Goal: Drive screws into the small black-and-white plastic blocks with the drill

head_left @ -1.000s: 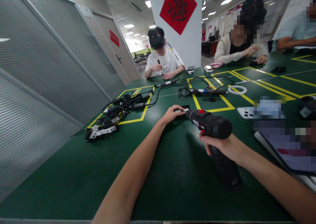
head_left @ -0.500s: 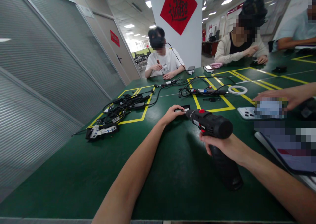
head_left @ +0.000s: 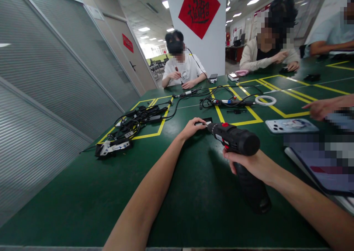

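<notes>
My right hand (head_left: 246, 160) is wrapped around the handle of a black cordless drill (head_left: 235, 136) with red accents. The drill points away to the left, and its tip meets a small flat black part (head_left: 208, 120) lying on the green table (head_left: 182, 192). At the near left edge of that part, my left hand (head_left: 193, 127) grips it with bent fingers, close to the drill's tip. What the bit touches is hidden by the chuck and my fingers.
Tangled black cables (head_left: 141, 118) and a black-and-white bracket (head_left: 113, 147) lie at left. Beyond my hands are more cables with a white ring (head_left: 265, 100). A phone (head_left: 291, 126) and a tablet (head_left: 318, 166) lie at right, near another person's hand (head_left: 322, 107). Other people sit across the table.
The other person's hand at right has drawn back from the phone, which now lies uncovered. My hands, the drill and the black part look almost unmoved.
</notes>
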The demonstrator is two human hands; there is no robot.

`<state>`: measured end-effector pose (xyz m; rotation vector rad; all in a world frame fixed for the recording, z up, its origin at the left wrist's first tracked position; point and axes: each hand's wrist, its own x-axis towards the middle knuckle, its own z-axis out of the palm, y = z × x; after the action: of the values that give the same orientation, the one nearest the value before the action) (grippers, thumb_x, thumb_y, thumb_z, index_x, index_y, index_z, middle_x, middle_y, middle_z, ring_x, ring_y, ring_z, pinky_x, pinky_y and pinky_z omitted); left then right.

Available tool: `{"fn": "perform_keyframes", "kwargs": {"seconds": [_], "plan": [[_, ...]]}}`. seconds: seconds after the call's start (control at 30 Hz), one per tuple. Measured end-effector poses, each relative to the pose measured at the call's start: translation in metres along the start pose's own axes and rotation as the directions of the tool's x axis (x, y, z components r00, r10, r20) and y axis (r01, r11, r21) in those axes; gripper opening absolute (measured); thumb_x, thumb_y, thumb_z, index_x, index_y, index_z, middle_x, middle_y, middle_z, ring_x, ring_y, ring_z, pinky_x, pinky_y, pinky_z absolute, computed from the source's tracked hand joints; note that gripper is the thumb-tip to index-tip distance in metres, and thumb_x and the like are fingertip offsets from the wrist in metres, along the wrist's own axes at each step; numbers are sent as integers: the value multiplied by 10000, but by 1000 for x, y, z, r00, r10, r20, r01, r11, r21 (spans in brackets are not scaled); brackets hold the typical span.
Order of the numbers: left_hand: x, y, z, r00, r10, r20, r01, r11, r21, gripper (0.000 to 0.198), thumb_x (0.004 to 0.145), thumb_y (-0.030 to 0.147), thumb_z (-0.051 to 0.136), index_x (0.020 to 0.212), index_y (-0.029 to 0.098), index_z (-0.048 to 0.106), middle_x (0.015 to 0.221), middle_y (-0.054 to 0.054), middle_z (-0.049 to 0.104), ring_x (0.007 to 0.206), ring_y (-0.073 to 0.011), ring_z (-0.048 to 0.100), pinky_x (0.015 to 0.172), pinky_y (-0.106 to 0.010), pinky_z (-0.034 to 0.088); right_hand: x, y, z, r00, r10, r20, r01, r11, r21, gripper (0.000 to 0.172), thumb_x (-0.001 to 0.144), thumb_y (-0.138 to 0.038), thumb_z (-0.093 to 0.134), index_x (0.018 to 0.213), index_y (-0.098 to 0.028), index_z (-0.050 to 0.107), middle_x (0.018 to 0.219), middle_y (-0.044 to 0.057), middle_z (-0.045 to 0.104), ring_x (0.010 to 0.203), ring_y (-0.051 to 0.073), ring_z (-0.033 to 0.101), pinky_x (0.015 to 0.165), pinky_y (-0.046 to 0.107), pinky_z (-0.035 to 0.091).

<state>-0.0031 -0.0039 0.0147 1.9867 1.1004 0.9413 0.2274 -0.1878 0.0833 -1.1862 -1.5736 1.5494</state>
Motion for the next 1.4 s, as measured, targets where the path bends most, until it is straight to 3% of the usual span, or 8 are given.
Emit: {"fn": "perform_keyframes", "kwargs": {"seconds": [1.4], "plan": [[1,-1,1,1000,-19,6,19,1000,-23,266,676,331,673,905,195,690,1005,-40,642,991,-189,554,941,-343,390,1,0,2,1000,13,-12,-13,1000,-2,138,796,-293,562,855,-173,593,549,-5,604,524,151,583,617,304,445]]}}
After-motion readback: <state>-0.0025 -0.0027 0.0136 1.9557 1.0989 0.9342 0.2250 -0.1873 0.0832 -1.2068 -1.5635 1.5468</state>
